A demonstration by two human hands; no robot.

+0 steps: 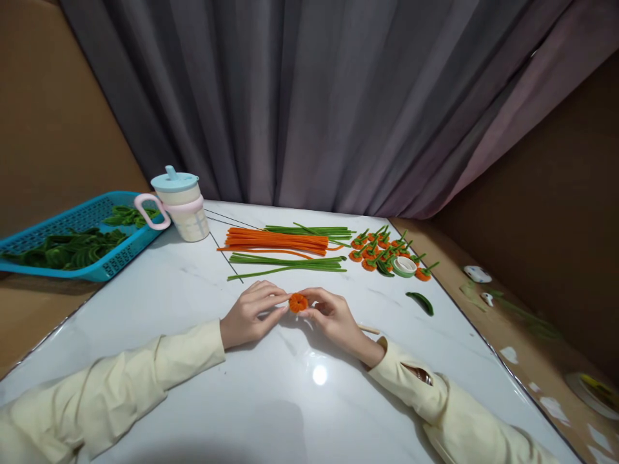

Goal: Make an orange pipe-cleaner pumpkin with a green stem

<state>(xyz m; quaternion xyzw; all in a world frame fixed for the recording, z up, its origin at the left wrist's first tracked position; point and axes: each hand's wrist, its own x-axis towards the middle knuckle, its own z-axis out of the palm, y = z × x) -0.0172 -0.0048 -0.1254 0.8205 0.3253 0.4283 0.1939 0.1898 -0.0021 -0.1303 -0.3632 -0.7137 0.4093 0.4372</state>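
Note:
Between my two hands, just over the white tabletop, is a small round orange pipe-cleaner pumpkin (298, 303) with ridged loops and a dark hole in its middle. My right hand (333, 319) pinches it from the right with thumb and fingers. On its left edge, the thumb and index fingertips of my left hand (254, 312) close in against it. Beyond my hands lies a bundle of orange pipe cleaners (278, 241), with green pipe cleaners (290, 262) in front of it and more green ones (314, 231) behind.
Several orange pieces with green stems (371, 251) stand at the right, around a roll of tape (404, 265). Nearer lies a curved green piece (422, 303). A wooden stick (368, 328) is beside my right wrist. At left are a lidded cup (186, 209) and a blue basket (104, 264) of green pieces.

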